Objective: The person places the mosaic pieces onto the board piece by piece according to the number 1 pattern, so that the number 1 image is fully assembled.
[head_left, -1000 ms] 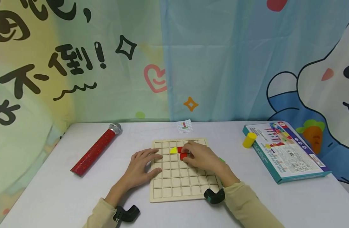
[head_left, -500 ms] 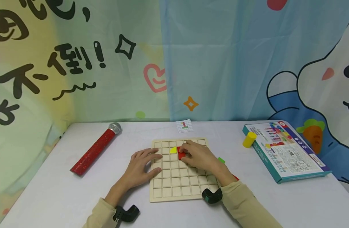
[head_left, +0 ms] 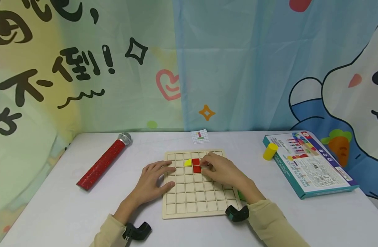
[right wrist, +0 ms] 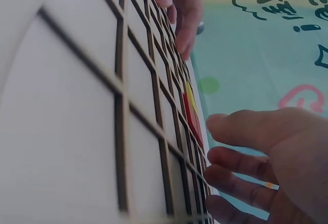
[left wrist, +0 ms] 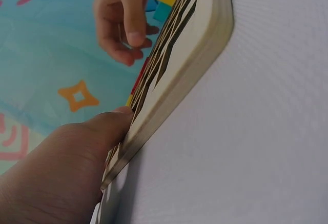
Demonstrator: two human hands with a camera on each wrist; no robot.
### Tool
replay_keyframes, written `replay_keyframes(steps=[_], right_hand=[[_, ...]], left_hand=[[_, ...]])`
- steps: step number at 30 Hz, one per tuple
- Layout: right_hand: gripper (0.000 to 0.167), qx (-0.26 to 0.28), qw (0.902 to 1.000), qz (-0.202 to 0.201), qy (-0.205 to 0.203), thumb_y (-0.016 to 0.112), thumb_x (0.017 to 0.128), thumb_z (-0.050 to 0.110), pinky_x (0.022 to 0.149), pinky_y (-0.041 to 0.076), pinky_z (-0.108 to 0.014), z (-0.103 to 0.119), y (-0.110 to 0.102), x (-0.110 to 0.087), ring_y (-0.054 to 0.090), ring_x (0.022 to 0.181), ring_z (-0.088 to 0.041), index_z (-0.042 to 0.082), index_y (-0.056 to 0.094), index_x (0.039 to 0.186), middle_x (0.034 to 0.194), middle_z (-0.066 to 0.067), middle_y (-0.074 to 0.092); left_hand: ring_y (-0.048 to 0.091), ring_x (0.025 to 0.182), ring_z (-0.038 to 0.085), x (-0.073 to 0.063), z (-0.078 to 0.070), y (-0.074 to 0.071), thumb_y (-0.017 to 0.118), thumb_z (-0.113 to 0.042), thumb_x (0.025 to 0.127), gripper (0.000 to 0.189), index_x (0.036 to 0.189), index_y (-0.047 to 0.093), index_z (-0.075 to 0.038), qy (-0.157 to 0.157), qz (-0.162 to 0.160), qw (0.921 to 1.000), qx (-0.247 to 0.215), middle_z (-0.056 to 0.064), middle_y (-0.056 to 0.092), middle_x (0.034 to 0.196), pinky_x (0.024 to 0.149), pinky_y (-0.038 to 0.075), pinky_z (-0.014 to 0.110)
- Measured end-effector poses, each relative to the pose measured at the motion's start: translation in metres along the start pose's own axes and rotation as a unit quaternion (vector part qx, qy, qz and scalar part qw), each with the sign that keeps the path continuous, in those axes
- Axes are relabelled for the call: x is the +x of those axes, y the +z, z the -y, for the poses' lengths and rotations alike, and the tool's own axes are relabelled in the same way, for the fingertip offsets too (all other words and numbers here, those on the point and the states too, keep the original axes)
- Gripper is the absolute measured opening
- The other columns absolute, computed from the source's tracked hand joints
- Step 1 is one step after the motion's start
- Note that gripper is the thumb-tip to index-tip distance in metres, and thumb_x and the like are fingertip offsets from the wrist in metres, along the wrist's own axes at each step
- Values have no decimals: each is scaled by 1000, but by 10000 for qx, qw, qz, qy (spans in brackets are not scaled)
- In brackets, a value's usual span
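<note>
A wooden grid board (head_left: 190,198) lies flat on the white table. In its upper part sit two red square tiles (head_left: 196,169), one above the other, with a yellow tile (head_left: 187,163) with a slanted left side beside the upper one. My left hand (head_left: 153,180) rests at the board's left edge, fingers spread; in the left wrist view its thumb (left wrist: 110,126) lies on the rim. My right hand (head_left: 221,169) hovers over the board just right of the red tiles. Its fingers are loosely bent and apart in the right wrist view, with nothing seen between them.
A green piece (head_left: 241,196) shows partly beside my right wrist. A small pattern card (head_left: 199,136) lies behind the board. To the left lies a red microphone (head_left: 103,163); at the right are a yellow cylinder (head_left: 270,151) and a flat box (head_left: 312,168).
My right hand has let go of the lower red tile and drawn back slightly to the right, uncovering both red tiles. The lower tile shifted slightly left earlier. My left hand has stayed put.
</note>
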State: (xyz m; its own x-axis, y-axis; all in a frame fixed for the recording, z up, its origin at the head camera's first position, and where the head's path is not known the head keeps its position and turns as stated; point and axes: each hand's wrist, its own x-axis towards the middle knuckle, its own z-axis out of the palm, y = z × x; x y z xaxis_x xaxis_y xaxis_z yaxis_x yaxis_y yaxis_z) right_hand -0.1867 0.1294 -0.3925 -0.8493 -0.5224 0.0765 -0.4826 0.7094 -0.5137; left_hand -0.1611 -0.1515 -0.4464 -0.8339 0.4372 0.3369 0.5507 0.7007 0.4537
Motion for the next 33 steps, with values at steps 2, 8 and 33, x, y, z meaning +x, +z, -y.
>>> replay_keyframes(steps=[2,8,33], right_hand=[[18,65,10000,-35,6,62,90,21,74,49,-27,-4,-3,-4,58,86,-11,13,63,106,99,3,61],[15,105,9995,-136,283,62,91,21,69,46,-25,-16,-15,-20,54,83,-9,14,63,104,95,6,61],[12,-40,9950,572,821,62,91,24,59,44,-20,-53,-58,-87,51,75,-9,15,60,99,85,7,59]], left_hand=[[42,130,26,0,0,0,65,-42,85,43,124,60,-24,0,-4,10000,12,2,50,141,105,25,54],[42,131,26,0,0,0,65,-43,86,43,124,60,-25,-40,37,10000,27,1,49,141,105,25,54],[43,130,26,1,-1,-1,65,-42,85,42,124,60,-25,-19,30,10000,36,2,50,141,104,27,55]])
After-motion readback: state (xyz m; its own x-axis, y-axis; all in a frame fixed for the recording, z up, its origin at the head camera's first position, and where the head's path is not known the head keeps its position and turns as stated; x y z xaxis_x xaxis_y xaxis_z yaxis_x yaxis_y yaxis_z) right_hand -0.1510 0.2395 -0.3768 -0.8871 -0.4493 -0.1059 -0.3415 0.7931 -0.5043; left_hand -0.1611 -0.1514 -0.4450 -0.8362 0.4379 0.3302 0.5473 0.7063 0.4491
